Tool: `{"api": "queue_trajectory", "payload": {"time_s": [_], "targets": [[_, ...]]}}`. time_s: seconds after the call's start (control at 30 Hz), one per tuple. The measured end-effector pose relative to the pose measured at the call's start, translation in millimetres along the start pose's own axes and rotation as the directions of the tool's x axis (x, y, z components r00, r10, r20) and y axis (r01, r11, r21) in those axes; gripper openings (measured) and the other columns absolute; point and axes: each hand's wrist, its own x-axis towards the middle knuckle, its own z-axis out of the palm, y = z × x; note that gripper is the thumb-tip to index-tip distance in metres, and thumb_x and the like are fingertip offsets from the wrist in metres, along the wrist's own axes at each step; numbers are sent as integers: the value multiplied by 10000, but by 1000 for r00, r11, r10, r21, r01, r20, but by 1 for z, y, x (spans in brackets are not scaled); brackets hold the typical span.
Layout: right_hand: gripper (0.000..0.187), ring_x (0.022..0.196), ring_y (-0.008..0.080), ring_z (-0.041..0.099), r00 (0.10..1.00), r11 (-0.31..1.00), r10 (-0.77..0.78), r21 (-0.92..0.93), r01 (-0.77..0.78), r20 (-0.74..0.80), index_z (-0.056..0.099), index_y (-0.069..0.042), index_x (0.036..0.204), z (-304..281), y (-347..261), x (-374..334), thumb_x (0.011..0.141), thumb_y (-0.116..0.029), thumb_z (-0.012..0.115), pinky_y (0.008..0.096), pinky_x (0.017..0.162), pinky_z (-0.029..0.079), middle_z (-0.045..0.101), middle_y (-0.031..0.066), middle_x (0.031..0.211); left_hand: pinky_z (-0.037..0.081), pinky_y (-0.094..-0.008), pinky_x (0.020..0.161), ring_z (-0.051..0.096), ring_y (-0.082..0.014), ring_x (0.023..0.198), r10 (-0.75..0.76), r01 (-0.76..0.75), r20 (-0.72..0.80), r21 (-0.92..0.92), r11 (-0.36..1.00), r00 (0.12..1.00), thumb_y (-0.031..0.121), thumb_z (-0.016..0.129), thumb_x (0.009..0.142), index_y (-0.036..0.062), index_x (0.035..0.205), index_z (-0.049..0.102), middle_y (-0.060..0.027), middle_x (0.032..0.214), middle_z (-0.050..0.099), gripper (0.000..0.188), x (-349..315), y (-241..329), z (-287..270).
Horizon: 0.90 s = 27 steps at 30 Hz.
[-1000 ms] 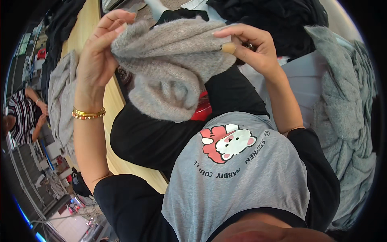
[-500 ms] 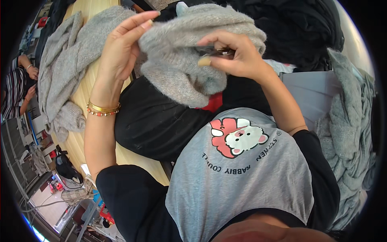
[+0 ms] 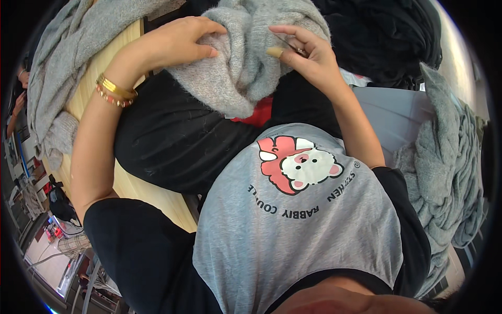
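A fuzzy light-grey knit garment lies bunched over my lap, its folds hanging toward me between my knees. My left hand grips its left side, fingers bent and thumb pressed into the knit. Over the right part of the garment, my right hand is closed around small metal thread snips; the handle is mostly hidden in the palm. A yellowish cover sits on the right thumb, and the index finger stretches out along the snips.
More grey knitwear is draped over the pale wooden table on the left. Black fabric is heaped at the far right, behind a grey bin. Grey knits hang at the right. Another person's hand shows at the far left.
My left hand has come down from the garment's upper edge onto its left side. The knit has been turned and bunched, while the snips stay in my right hand. The view has shifted.
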Motion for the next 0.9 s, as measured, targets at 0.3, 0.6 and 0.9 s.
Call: {"api": "queue_trajectory", "payload": {"time_s": [0.3, 0.6, 0.9], "targets": [[442, 713, -2, 474, 996, 996, 90, -14, -90, 20, 574, -41, 1321, -8, 4, -4, 882, 4, 587, 152, 657, 367, 560, -66, 797, 496, -368, 874, 626, -262, 1004, -237, 291, 184, -373, 881, 954, 247, 614, 924, -55, 1236, 549, -181, 1094, 651, 439, 49, -11, -18], [376, 794, 32, 592, 988, 989, -21, 142, 43, -151, 582, 6, 1283, -22, 5, 0, 909, -33, 590, 159, 662, 413, 664, 12, 967, 496, -296, 640, 612, -163, 681, -131, 103, -46, -389, 916, 990, 86, 603, 880, -16, 917, 640, -58, 772, 639, 115, 49, 4, -26], [226, 438, 2, 332, 851, 834, 253, 550, 50, -460, 652, -38, 1133, -54, -26, 7, 962, -184, 624, 179, 402, 198, 460, -72, 590, 480, -314, 726, 599, -223, 833, -119, -115, -404, -510, 852, 907, 96, 629, 875, 9, 1076, 613, -81, 955, 638, 220, 13, 71, -35]]}}
